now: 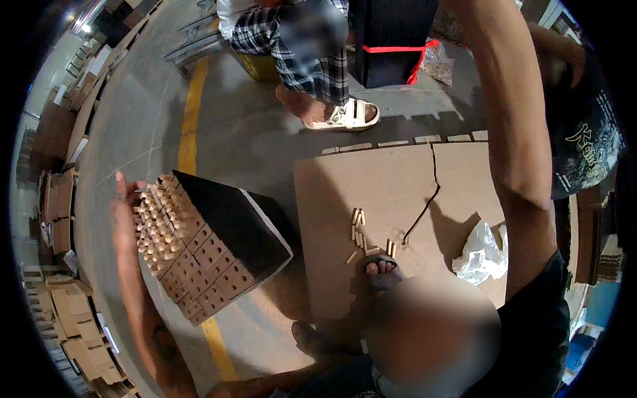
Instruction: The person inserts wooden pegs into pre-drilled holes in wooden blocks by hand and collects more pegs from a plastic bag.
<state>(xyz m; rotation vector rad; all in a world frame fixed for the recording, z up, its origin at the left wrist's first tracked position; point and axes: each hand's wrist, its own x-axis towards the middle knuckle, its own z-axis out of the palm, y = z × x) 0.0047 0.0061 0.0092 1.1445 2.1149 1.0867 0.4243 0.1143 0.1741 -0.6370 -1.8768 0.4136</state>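
Observation:
A stack of brown blocks (209, 265) with rows of round holes and a black side stands tilted at the left. Many light wooden dowels (159, 222) stick out of the holes at its far left part. My left hand (124, 196) is at the outer edge of the stack beside these dowels, one finger stretched upward and others touching the edge; it grips no dowel that I can see. My right arm (514, 113) reaches up past the top edge, and its hand is out of view. Several loose dowels (359, 217) lie on a cardboard sheet (332, 192) near a foot (381, 267).
Crumpled clear plastic (481, 252) and a dark cord-like line (424, 209) lie on the cardboard. Ahead sits a person in plaid trousers (312, 60), near a black box (395, 26) with red tape. Another person's printed shirt (587, 132) shows at right. Stacked cardboard (73, 318) lines the left.

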